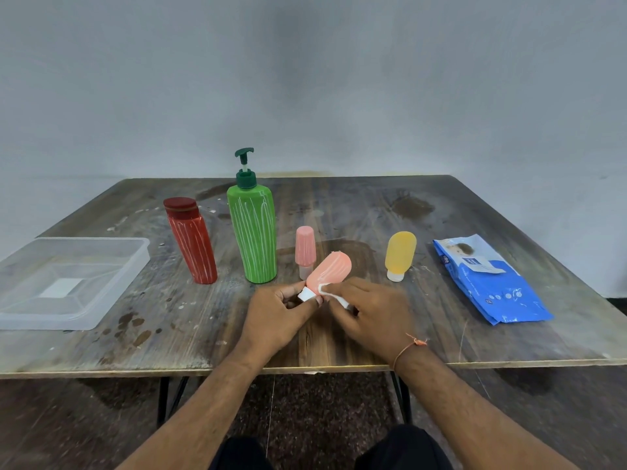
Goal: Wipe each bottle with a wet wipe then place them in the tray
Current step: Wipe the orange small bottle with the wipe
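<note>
Pink squeeze bottle (330, 271), streaked with white lines, held tilted above the near centre of the counter (339, 340), its white cap (305, 294) pointing down toward the person. The left hand (278, 315) pinches the cap end with curled fingers; the right hand (369, 313) grips a white wet wipe (334, 292) and presses it against the lower body of the bottle. Just behind stands a smaller pink bottle (305, 251), cap down. To its left stand a green pump bottle (252, 232) with a dark green pump and a red bottle (191, 244) with a dark red cap, both marked with white lines. To the right stands a yellow bottle (400, 255), cap down. A clear plastic tray (132, 266) lies at the left edge. A blue wipes pack (492, 283) lies at the right; its printing is too small to read.
</note>
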Motion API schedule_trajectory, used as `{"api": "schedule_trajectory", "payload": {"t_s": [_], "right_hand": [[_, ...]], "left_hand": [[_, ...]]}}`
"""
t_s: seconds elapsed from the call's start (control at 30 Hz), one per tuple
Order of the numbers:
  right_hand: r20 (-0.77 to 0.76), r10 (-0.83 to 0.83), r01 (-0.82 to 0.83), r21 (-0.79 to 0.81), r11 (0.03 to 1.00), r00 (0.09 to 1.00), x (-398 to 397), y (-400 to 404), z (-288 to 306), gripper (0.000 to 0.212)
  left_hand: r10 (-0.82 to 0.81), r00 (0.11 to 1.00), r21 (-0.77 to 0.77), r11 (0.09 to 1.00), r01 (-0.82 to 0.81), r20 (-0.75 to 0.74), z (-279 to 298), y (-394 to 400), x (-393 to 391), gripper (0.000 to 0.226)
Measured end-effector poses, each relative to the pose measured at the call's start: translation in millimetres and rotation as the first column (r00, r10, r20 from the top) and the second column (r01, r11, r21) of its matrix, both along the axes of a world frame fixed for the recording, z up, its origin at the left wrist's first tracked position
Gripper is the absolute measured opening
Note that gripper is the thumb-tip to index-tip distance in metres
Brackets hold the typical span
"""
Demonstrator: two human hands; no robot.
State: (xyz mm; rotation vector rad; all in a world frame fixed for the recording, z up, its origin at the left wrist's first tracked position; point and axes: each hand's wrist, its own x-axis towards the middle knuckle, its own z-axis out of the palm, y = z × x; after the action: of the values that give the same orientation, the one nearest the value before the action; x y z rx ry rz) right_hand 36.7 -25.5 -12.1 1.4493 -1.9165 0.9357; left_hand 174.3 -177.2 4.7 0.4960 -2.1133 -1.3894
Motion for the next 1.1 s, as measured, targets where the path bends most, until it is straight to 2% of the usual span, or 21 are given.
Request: {"api": "schedule_trajectory", "payload": {"t_s": [0.1,0.3,0.47,0.53,0.77,0.97,1.1], "right_hand": [[-0.018,0.031,-0.031,0.010,0.999,0.999,2.9,-0.6,0.1,0.021],[-0.050,-0.155,0.153,-0.040,0.987,0.987,0.0,-1.1,-0.6,0.025],[-0.047,0.014,-0.014,0.003,1.000,0.999,2.2,-1.3,-0.2,0.022],[-0.057,0.029,-0.029,0.009,1.000,0.998,3.0,-1.7,-0.2,0.021],[-0.044,-0.187,0.185,-0.034,0.982,0.981,-0.7,-0.9,-0.3,0.024],[-0.022,-0.007,0.009,0.056,0.998,1.000,0.8,-1.0,-0.4,0.025],[-0.044,-0.022,0.024,0.037,0.999,0.999,1.8,-1.8,0.1,0.023]], "left_hand": [[0.007,1.000,-0.051,0.999,-0.007,0.015,1.1,1.8,-0.3,0.038],[0.051,0.999,-0.055,0.997,-0.051,-0.001,-5.1,-0.1,-1.9,0.037],[0.033,0.999,-0.093,0.995,-0.032,0.008,-3.1,1.4,0.2,0.041],[0.032,0.999,-0.115,0.993,-0.031,0.012,-2.6,1.6,0.5,0.042],[0.054,0.998,-0.164,0.985,-0.055,-0.007,-2.9,4.9,0.3,0.040],[0.017,1.000,-0.174,0.985,-0.012,0.023,-1.5,3.8,1.2,0.043],[0.023,1.000,-0.182,0.983,-0.019,0.019,-0.7,4.1,1.2,0.045]]}}
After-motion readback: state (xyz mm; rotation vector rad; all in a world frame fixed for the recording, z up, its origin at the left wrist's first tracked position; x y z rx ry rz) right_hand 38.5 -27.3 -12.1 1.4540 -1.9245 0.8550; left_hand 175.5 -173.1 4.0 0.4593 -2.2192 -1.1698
